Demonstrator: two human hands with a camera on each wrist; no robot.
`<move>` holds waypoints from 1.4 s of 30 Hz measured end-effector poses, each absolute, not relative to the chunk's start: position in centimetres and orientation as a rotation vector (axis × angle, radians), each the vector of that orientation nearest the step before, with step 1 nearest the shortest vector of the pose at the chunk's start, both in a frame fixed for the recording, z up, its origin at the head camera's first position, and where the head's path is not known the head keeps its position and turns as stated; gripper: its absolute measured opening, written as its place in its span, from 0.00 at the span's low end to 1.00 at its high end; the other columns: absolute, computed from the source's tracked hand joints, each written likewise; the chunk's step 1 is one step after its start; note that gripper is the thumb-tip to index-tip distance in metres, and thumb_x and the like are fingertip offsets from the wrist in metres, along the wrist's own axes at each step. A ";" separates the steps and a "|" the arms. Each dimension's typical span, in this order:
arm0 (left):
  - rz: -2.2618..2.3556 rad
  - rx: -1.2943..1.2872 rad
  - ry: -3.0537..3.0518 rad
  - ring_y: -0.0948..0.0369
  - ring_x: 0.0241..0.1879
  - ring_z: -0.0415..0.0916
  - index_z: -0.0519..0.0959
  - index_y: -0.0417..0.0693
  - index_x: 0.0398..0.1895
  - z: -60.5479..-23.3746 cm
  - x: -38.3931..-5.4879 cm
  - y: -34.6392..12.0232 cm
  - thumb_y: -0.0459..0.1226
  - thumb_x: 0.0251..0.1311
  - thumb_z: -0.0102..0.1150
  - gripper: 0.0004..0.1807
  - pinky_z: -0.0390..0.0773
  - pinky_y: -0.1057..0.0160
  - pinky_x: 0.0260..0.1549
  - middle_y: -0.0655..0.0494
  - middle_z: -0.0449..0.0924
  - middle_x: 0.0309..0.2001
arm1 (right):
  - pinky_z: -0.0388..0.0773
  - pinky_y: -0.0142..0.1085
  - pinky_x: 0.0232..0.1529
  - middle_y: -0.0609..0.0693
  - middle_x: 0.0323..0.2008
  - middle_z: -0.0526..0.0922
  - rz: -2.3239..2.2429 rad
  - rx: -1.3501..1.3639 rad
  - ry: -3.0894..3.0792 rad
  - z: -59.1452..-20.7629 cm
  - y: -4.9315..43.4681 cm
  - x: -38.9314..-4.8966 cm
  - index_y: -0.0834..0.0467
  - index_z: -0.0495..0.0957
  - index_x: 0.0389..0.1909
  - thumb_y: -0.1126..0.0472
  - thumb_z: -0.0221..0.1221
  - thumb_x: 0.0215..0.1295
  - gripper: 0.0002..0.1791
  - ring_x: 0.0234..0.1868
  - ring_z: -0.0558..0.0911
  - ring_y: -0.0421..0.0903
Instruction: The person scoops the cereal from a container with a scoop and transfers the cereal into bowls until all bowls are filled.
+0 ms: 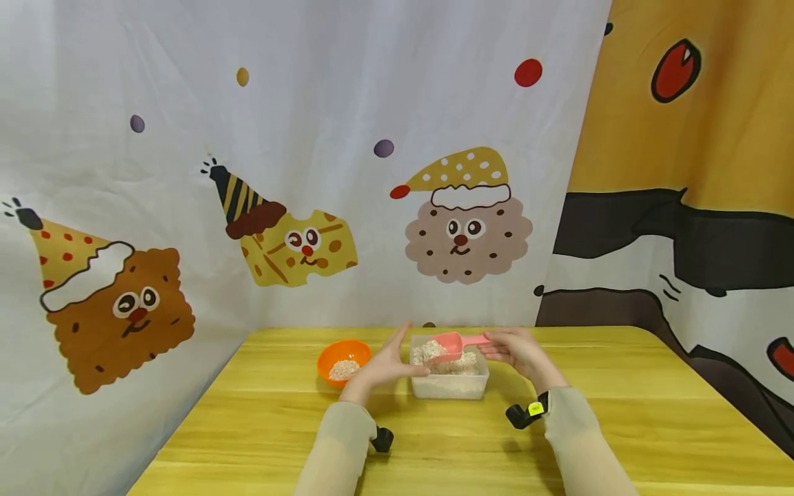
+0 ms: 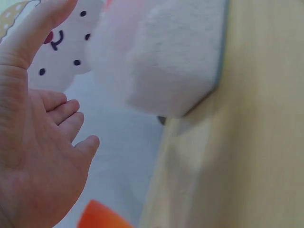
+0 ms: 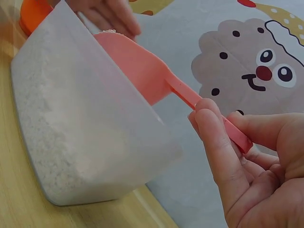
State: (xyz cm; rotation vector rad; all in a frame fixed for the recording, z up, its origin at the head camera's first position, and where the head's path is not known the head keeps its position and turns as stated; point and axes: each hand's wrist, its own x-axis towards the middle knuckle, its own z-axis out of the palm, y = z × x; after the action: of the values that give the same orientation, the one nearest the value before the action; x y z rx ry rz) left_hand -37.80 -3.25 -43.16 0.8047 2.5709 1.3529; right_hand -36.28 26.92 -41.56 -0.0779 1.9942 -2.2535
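My right hand (image 1: 521, 351) pinches the handle of a pink scoop (image 1: 455, 344) between thumb and fingers; the right wrist view shows this grip on the scoop (image 3: 137, 66) closely. Pale flakes like oats (image 1: 432, 350) lie heaped in its bowl. It is over a translucent plastic container (image 1: 449, 388), which also holds flakes. At the container's left side is my left hand (image 1: 387, 364), thumb and fingers spread apart. In the left wrist view that hand (image 2: 42, 161) has nothing in its palm, with the container (image 2: 175, 61) beside it.
An orange bowl (image 1: 364, 350) with some flakes stands on the wooden table (image 1: 279, 434), left of the container. Behind the table's far edge hangs a curtain (image 1: 372, 289) printed with cartoon snacks. Small black cameras (image 1: 382, 439) are strapped at both wrists.
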 end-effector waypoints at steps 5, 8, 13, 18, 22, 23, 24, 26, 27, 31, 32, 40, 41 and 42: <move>1.335 0.847 2.609 0.46 0.73 0.43 0.41 0.61 0.79 -41.5 -38.0 -4.7 0.47 0.50 0.73 0.60 0.54 0.38 0.64 0.51 0.38 0.77 | 0.82 0.33 0.34 0.55 0.27 0.86 -2.270 -0.086 1.972 -41.8 26.9 -36.4 0.80 0.65 0.53 0.68 0.49 0.73 0.17 0.28 0.86 0.43; 1.331 0.857 2.643 0.48 0.73 0.43 0.44 0.67 0.78 -40.8 -38.2 -6.1 0.48 0.49 0.74 0.58 0.55 0.38 0.64 0.51 0.40 0.77 | 0.82 0.33 0.34 0.55 0.27 0.86 -2.274 -0.079 1.976 -41.7 26.8 -36.3 0.80 0.66 0.53 0.68 0.50 0.73 0.18 0.28 0.86 0.43; 1.353 0.824 2.675 0.50 0.74 0.43 0.47 0.74 0.76 -40.1 -38.4 -8.8 0.51 0.48 0.74 0.57 0.55 0.39 0.65 0.55 0.42 0.77 | 0.82 0.34 0.35 0.55 0.28 0.86 -2.259 -0.062 1.995 -41.5 26.9 -36.2 0.82 0.64 0.56 0.68 0.50 0.73 0.20 0.30 0.86 0.44; 1.311 0.768 2.763 0.47 0.73 0.45 0.47 0.69 0.77 -40.3 -38.7 -11.7 0.54 0.47 0.74 0.57 0.55 0.37 0.64 0.54 0.43 0.77 | 0.82 0.34 0.35 0.56 0.29 0.86 -2.244 -0.068 2.003 -41.4 26.9 -36.2 0.81 0.65 0.56 0.67 0.49 0.74 0.19 0.31 0.86 0.45; 1.343 0.699 2.761 0.47 0.74 0.43 0.46 0.65 0.78 -41.0 -38.7 -13.7 0.52 0.48 0.74 0.58 0.54 0.37 0.64 0.54 0.42 0.77 | 0.82 0.34 0.36 0.55 0.30 0.86 -2.243 -0.096 1.995 -41.4 27.0 -36.1 0.80 0.64 0.57 0.67 0.49 0.74 0.20 0.33 0.87 0.45; 1.357 0.687 2.752 0.47 0.74 0.43 0.46 0.64 0.78 -41.1 -38.6 -14.1 0.52 0.48 0.74 0.58 0.53 0.37 0.65 0.54 0.42 0.77 | 0.82 0.34 0.37 0.55 0.30 0.86 -2.244 -0.102 1.994 -41.4 27.0 -36.1 0.80 0.64 0.57 0.67 0.49 0.74 0.20 0.33 0.87 0.45; 1.370 0.681 2.747 0.47 0.74 0.42 0.46 0.63 0.78 -41.2 -38.5 -14.4 0.51 0.48 0.74 0.58 0.52 0.38 0.65 0.53 0.42 0.77 | 0.82 0.34 0.37 0.55 0.30 0.86 -2.246 -0.103 1.994 -41.4 27.0 -36.0 0.80 0.64 0.57 0.67 0.49 0.74 0.20 0.33 0.87 0.45; 1.373 0.662 2.751 0.46 0.74 0.42 0.46 0.60 0.78 -41.6 -38.4 -15.1 0.49 0.48 0.75 0.58 0.52 0.37 0.65 0.51 0.42 0.77 | 0.82 0.34 0.37 0.55 0.30 0.86 -2.243 -0.104 1.996 -41.4 27.0 -36.0 0.80 0.64 0.56 0.66 0.49 0.74 0.20 0.33 0.87 0.44; 1.376 0.646 2.748 0.46 0.74 0.42 0.46 0.60 0.78 -41.8 -38.3 -15.4 0.49 0.47 0.75 0.59 0.52 0.37 0.65 0.51 0.42 0.77 | 0.82 0.34 0.37 0.55 0.30 0.86 -2.240 -0.106 1.998 -41.4 27.0 -35.9 0.80 0.64 0.56 0.66 0.49 0.74 0.20 0.33 0.86 0.44; 1.380 0.613 2.727 0.44 0.73 0.43 0.45 0.56 0.78 -42.8 -38.3 -16.0 0.47 0.46 0.76 0.61 0.55 0.37 0.64 0.48 0.41 0.77 | 0.82 0.34 0.37 0.55 0.30 0.86 -2.244 -0.103 1.989 -41.6 27.3 -35.8 0.80 0.65 0.56 0.66 0.49 0.74 0.20 0.32 0.86 0.44; 1.379 0.604 2.720 0.44 0.73 0.42 0.44 0.55 0.78 -43.1 -38.3 -16.2 0.47 0.45 0.76 0.61 0.55 0.37 0.64 0.47 0.40 0.77 | 0.82 0.33 0.37 0.54 0.30 0.86 -2.244 -0.103 1.989 -41.6 27.4 -35.8 0.81 0.64 0.57 0.66 0.49 0.74 0.21 0.32 0.86 0.44; 1.363 0.521 2.743 0.42 0.73 0.41 0.43 0.50 0.78 -44.7 -38.1 -17.2 0.49 0.46 0.75 0.62 0.54 0.36 0.64 0.44 0.37 0.77 | 0.82 0.32 0.36 0.53 0.29 0.86 -2.263 -0.110 1.986 -41.6 27.7 -35.8 0.82 0.62 0.58 0.66 0.49 0.74 0.23 0.31 0.86 0.42; 1.365 0.501 2.741 0.42 0.73 0.41 0.43 0.50 0.78 -44.8 -38.1 -17.3 0.49 0.46 0.75 0.62 0.53 0.35 0.63 0.44 0.37 0.77 | 0.82 0.32 0.36 0.53 0.29 0.86 -2.265 -0.111 1.986 -41.5 27.7 -35.8 0.82 0.63 0.57 0.66 0.49 0.74 0.22 0.31 0.86 0.42; 1.367 0.488 2.738 0.41 0.73 0.41 0.43 0.50 0.78 -45.0 -38.1 -17.4 0.48 0.46 0.75 0.62 0.53 0.35 0.64 0.44 0.38 0.77 | 0.82 0.33 0.36 0.53 0.29 0.86 -2.268 -0.112 1.985 -41.5 27.7 -35.8 0.82 0.64 0.57 0.66 0.49 0.74 0.21 0.31 0.86 0.42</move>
State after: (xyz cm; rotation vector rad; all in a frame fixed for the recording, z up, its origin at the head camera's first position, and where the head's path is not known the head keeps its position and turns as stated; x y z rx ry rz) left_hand -38.12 -17.44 -44.96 0.4876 2.7381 1.3674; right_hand -35.84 27.68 -41.51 -0.1124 1.9846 -2.2680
